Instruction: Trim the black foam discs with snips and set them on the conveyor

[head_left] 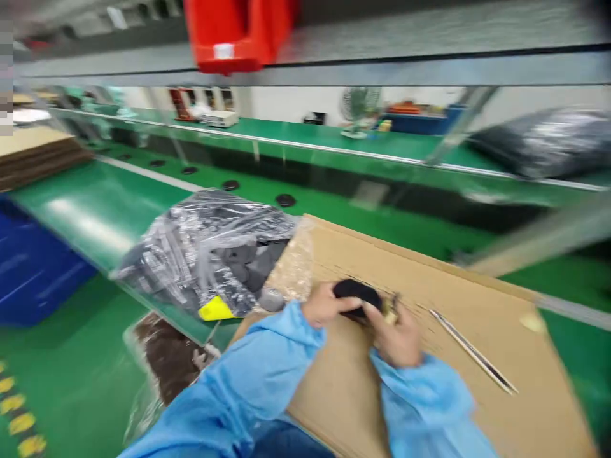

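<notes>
Head view: my left hand [327, 305] and right hand [394, 335] close together on a rounded black object [357, 295], held over a flat brown cardboard sheet [470, 299], near a thin metal strip [472, 350] lying on it.

A plastic bag [191, 254] lies on the workbench [81, 216], just left of the cardboard sheet [443, 299].

I saw loose light blue sleeves [258, 375] down to the bare left hand [324, 305] and right hand [394, 337], above dark blue clothing [286, 442].
</notes>
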Demonstrator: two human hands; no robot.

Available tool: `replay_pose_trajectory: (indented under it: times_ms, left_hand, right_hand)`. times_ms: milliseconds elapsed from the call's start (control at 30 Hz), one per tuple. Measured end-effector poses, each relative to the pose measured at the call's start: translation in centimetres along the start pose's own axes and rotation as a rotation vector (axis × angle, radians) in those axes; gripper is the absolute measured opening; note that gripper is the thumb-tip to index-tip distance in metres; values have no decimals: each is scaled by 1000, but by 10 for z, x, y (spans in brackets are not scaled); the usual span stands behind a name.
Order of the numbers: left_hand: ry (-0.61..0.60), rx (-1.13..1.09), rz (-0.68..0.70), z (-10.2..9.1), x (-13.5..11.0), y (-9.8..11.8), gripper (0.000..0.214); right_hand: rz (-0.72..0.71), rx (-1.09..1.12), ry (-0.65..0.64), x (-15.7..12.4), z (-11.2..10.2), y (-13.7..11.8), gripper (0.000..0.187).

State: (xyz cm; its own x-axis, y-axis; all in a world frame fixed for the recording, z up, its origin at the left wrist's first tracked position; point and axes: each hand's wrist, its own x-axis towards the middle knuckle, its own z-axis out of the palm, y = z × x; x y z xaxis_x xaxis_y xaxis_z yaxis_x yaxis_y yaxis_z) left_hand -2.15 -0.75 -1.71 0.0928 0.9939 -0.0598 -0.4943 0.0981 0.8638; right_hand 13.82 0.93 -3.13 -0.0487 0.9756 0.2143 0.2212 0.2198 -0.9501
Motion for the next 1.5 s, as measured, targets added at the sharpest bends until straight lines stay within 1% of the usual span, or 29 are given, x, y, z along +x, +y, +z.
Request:
replay_pose_trajectory:
  times_ms: [67,100,167,267,400,500,633,700,833,1033,1167,1333,1500]
  left_hand:
    - [-42,6,6,-2,0,4,57]
    - [-52,15,11,-3,0,3,55]
    - [-61,12,21,-2,-1,1,51]
    - [-13,3,29,-1,-4,-5,46]
    - [64,43,35,-2,-5,-9,44]
    - [86,41,46,-1,-4,-9,43]
    - [102,31,74,3,-4,-7,41]
    - [107,25,87,5,-5,-6,40]
    - [130,5,86,9,-6,-7,40]
    - [220,-45,113,14,-7,-12,40]
    - [171,-49,67,12,-7,-11,42]
    - [195,-36,79,10,-7,-12,40]
    - [152,24,77,10,-9,-12,38]
  right_hand:
    - [44,38,-6,1,2,-3,44]
    - [50,68,13,2,5,-5,43]
    - [49,106,11,3,8,-10,40]
    - [18,93,-5,0,8,-17,35]
    - [-40,61,2,-3,5,-18,33]
    - [-88,4,18,-4,5,-17,30]
    - [-117,-43,72,-6,6,-15,23]
    - [-111,-33,79,-6,6,-14,22]
    - [-50,0,68,-6,5,-13,24]
    - [-41,-5,85,-6,6,-12,24]
    - [-15,-11,35,-4,4,-13,25]
    - [49,23,-46,-1,2,-12,28]
    - [-4,87,-26,-2,3,-13,31]
